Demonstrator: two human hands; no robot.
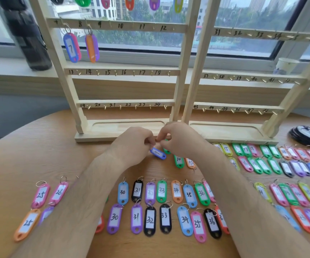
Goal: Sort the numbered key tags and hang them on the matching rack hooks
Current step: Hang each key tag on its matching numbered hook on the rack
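The left hand [133, 144] and right hand [182, 140] meet fingertip to fingertip, fingers curled, and both pinch the top end of a blue tag [158, 154]. Its ring is hidden behind the fingers, so which hand holds the ring and which the plastic cannot be told. The tag slants down and right from the left fingertips, just under the right thumb, and its single handwritten figure is too tilted to read surely. A green tag [167, 151] is mostly hidden behind the right hand. Just right of it, tag 10 [178, 161] lies on the table [38, 146] beside an orange tag [190, 162] cut off by the right wrist. The forearms cover parts of the near rows of tags. The hands are just in front of the base of the rack [118, 127]. High on its left side hangs tag 7 [71, 47], and the rack's top row is cut off by the frame.
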